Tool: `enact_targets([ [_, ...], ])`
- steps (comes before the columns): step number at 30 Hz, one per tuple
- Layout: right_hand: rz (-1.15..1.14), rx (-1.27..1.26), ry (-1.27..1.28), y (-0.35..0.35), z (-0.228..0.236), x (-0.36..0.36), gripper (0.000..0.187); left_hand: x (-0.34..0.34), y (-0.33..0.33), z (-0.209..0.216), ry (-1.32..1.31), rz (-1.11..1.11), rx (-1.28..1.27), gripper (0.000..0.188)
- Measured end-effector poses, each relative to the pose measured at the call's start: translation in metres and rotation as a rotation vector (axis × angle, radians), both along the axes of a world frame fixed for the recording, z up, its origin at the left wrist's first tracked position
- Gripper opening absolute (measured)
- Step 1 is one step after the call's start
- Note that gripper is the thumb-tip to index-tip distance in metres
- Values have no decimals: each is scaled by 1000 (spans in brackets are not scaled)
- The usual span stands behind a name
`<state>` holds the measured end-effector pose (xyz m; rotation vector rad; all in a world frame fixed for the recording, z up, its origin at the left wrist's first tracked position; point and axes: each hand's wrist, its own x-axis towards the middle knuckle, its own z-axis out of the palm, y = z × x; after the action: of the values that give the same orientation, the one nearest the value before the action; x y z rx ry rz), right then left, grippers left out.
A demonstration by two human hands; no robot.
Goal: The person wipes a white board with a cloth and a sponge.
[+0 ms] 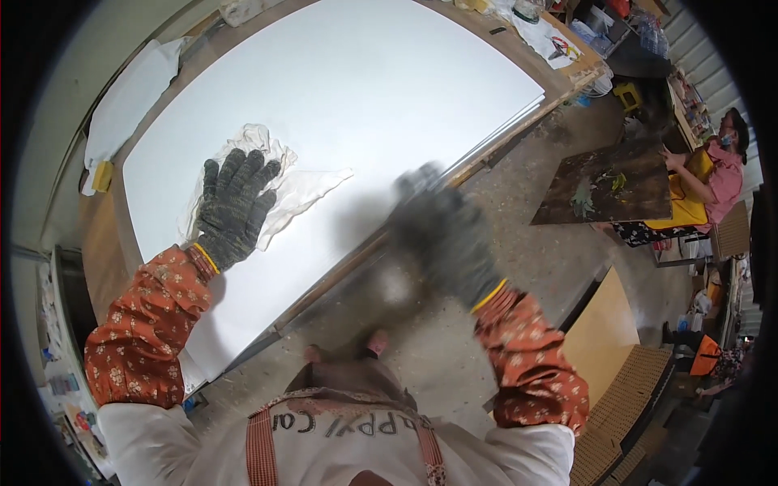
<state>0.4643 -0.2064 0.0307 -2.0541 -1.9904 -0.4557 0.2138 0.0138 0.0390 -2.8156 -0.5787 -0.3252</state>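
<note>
White cloth (304,193) left of frame centre, crumpled on stacked white sheets (348,89). Gloved left hand (235,202) lies flat on it, fingers slightly spread, no pinch visible. Gloved right hand (450,235) blurred at frame centre, by the sheets' edge; grip cannot be told. Risks, my judgement: uneven palm pressure could crease or shift the top sheet; grit in cloth or glove could scratch it. Containers: upper-right clutter (596,24) too small to sort, contents unclear.
</note>
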Motion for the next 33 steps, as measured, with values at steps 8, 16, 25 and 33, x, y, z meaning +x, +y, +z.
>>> enact_targets([
  [8, -124, 9, -128, 11, 0, 10, 44, 2, 5, -2, 64, 13, -3, 47],
  [16, -353, 47, 77, 54, 9, 59, 41, -1, 3, 5, 37, 21, -81, 43],
  [25, -241, 31, -88, 51, -18, 39, 57, 0, 3, 4, 56, -1, -13, 46],
  [33, -5, -140, -164, 60, 4, 50, 51, -6, 6, 2, 90, 69, -56, 45],
])
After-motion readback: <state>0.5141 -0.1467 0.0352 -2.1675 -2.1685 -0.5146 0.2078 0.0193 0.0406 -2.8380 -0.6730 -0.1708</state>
